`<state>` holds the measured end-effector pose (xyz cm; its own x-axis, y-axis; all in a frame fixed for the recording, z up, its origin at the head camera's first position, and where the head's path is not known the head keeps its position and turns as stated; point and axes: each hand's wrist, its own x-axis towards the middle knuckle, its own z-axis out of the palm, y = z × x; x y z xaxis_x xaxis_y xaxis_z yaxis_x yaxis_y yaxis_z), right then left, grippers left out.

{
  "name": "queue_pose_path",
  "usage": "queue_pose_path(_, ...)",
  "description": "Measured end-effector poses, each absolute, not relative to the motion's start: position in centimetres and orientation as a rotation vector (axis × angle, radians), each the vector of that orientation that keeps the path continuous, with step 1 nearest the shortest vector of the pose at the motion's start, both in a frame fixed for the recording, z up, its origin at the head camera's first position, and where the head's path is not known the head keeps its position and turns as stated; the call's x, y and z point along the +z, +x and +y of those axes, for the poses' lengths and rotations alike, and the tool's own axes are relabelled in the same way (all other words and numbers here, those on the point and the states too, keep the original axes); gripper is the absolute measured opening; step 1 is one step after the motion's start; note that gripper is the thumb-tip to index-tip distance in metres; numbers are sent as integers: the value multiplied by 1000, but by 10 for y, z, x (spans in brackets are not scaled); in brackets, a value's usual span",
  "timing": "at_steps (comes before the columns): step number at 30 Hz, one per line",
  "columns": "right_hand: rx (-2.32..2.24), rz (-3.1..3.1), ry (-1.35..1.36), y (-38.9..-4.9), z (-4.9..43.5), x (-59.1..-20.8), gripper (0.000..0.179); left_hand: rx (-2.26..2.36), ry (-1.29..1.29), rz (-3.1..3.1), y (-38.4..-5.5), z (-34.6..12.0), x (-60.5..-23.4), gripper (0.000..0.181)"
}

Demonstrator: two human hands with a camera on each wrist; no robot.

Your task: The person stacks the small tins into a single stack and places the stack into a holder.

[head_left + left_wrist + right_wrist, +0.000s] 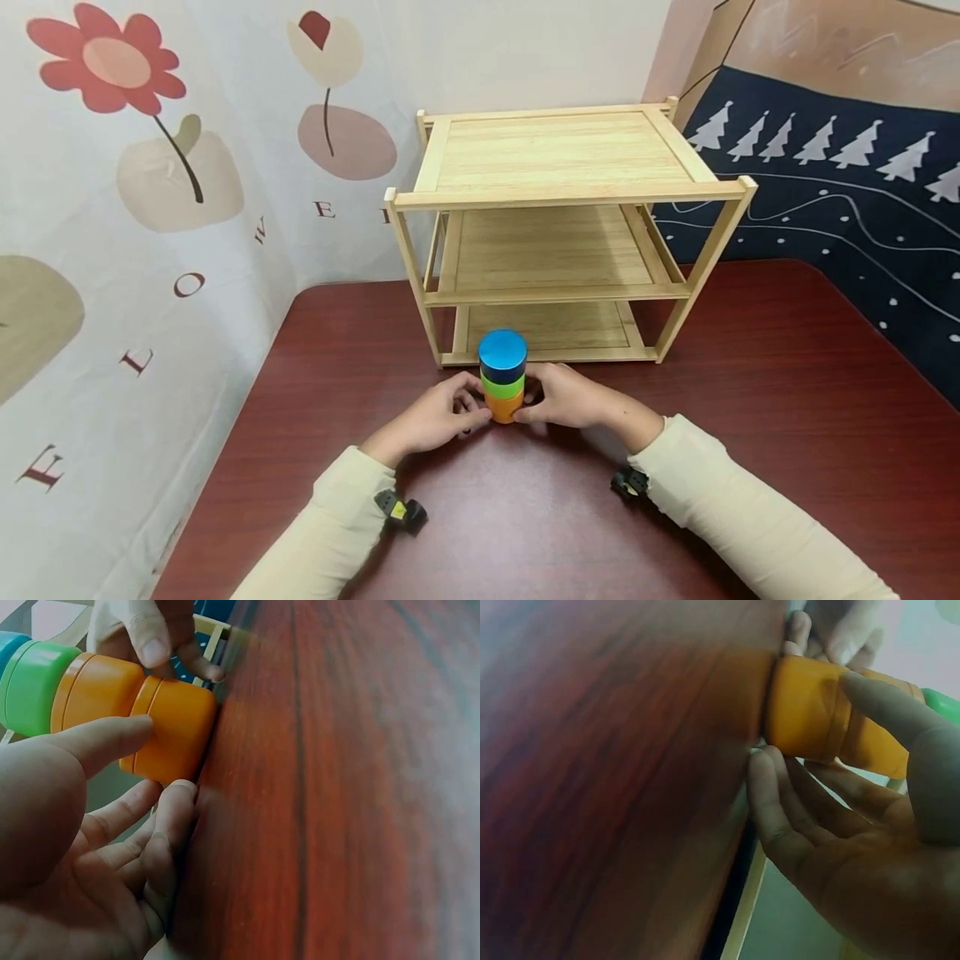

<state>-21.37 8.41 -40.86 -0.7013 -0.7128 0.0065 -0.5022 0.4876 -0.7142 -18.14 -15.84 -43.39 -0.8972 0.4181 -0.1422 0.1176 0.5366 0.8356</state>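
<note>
A stack of round, cup-like pieces [502, 375] stands upright on the table in front of the shelf rack. Its top piece [502, 354] is blue, with a green piece [37, 686] below it. Under those come two orange pieces, the lowest orange cup [804, 705] resting on the tabletop. My left hand [438, 414] holds the lowest cup from the left, thumb on its side and fingertips near its base. From the right, my right hand [566, 396] holds the same cup between thumb and fingers. Some fingertips are hidden behind the stack in the head view.
A three-tier wooden rack [555, 200] stands just behind the stack on the dark red wooden table [525, 517]. Patterned cloths hang at the left [225, 167] and the right [825, 167]. Small black cameras [401, 511] sit at both wrists.
</note>
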Motion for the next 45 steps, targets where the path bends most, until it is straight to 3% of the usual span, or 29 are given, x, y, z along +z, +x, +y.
queue_pose_path(16,-1010,2533,-977,-208,68,-412,55,1212,454,2491,-179,-156,-427,32)
queue_pose_path(34,-1045,2549,-977,-204,74,-413,52,1141,535,2670,-170,-149,-417,30)
queue_pose_path(45,-1038,2576,-992,-201,79,-411,50,1260,483,2792,-157,-145,-387,42)
